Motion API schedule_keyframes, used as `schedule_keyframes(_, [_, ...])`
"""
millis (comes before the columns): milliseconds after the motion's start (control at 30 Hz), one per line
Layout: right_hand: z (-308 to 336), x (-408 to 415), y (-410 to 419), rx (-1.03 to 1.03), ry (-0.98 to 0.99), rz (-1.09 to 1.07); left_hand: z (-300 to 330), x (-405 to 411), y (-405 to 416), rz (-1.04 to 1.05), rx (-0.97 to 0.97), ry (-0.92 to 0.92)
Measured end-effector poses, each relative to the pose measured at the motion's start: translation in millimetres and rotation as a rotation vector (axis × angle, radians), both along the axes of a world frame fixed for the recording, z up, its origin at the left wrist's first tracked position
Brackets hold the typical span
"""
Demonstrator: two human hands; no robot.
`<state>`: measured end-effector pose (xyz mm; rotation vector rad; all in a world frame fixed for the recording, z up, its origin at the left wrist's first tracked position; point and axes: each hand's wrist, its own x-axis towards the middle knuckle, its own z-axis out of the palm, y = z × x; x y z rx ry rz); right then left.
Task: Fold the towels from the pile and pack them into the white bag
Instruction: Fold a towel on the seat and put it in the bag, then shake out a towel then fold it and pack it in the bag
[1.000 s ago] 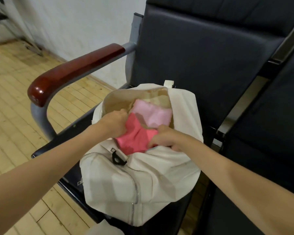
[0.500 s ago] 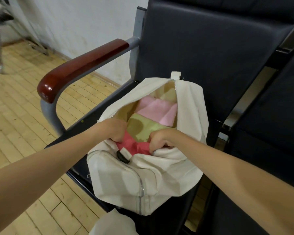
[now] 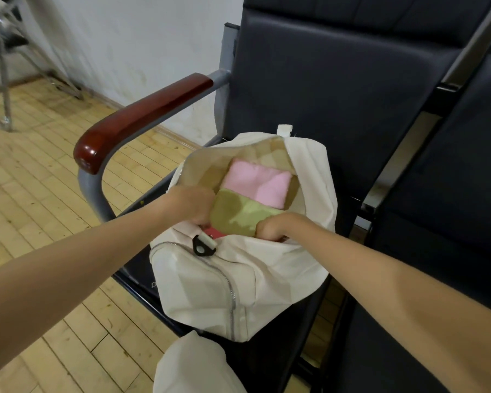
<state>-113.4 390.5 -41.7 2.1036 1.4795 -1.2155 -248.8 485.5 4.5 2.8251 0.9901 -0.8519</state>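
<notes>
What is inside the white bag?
In the white bag: a pink towel, a green towel, and a red towel mostly covered. Anything below them is hidden.

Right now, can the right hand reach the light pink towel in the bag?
Probably yes. The light pink towel lies uncovered on top in the open white bag, just beyond the green towel. The right hand is already at the bag's mouth, though it seems busy tucking the red towel.
</notes>
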Motion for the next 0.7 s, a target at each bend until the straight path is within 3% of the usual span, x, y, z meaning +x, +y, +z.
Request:
schedule_keyframes(67, [-1,1,-2,0.048,-0.021,-0.023,0,-2,-3,0.033,0.003,-0.133])
schedule_keyframes(200, [12,11,-17,0.440,-0.098,-0.111,-2,1,-17,0.064,0.041,-0.273])
schedule_keyframes(367, [54,38,-85,0.755,-0.429,0.093,-1,28,-68,0.094,0.046,-0.383])
schedule_keyframes(600, [75,87,-233,0.662,-0.573,-0.153,11,86,-192,0.094,0.051,-0.710])
schedule_keyframes(700, [75,105,-308,0.575,-0.579,-0.333,13,115,-247,-0.091,0.033,-0.733])
